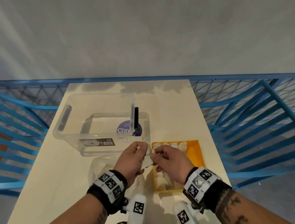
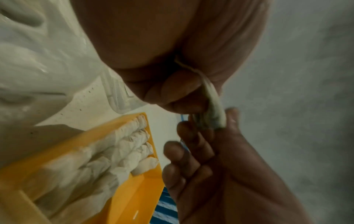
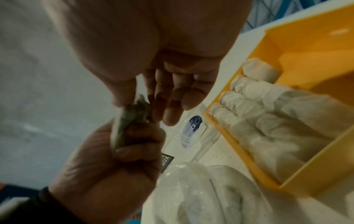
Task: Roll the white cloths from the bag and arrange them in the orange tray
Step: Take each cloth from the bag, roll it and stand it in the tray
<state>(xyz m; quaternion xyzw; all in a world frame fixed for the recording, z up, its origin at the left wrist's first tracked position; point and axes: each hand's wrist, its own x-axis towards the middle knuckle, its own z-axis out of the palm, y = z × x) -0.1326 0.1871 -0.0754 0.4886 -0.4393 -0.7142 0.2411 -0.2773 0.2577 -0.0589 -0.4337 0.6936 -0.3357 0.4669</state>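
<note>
Cloth (image 1: 148,161) mostly hidden between fingers (image 1: 142,147)

Cream table (image 1: 50,174) bears clear box (image 1: 64,133), orange tray (image 1: 196,154), bag (image 1: 98,168).

We see two hands (image 1: 148,161), holding one cloth (image 1: 147,159) between them. One orange tray (image 1: 197,154) sits under the right hand, with at least four rolled cloths (image 3: 254,91). One bag (image 3: 201,189) lies below the hands, one clear box (image 1: 94,120) beyond them.

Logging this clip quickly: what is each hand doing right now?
Left hand: closed, gripping a white cloth.
Right hand: closed, pinching the same cloth between thumb and fingers.
</note>
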